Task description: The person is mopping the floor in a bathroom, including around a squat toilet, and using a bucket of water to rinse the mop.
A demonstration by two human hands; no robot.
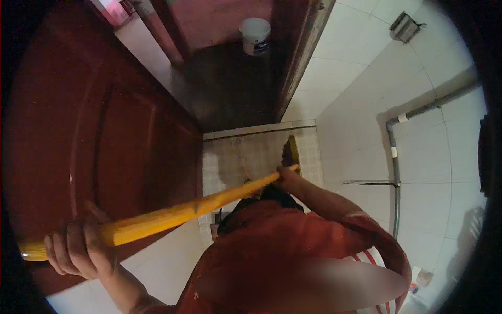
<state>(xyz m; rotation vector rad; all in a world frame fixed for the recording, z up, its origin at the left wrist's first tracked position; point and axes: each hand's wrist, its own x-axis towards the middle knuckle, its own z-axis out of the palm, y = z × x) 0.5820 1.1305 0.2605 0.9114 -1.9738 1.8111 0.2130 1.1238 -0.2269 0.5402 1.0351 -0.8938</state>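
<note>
A long yellow handle (172, 217) slants across my body, from the lower left up toward the middle. It belongs to a broom or scrubbing brush whose narrow yellow head (294, 149) has dark bristles along its left side, by the tiled floor (240, 157). Near the handle's upper end, my left hand (81, 246) is closed with its fingers wrapped round it. Closer to the head, my right hand (286, 178) grips the lower end. Some of the right fingers are hidden from view.
A dark red door (115, 136) stands on the left, close to my left hand. Past the threshold (261, 128), a white bucket (255, 36) sits on a dark floor. Grey pipe (395, 193) runs along the white tiled wall (355, 125) on the right. A metal-covered box (405, 27) is fixed higher up.
</note>
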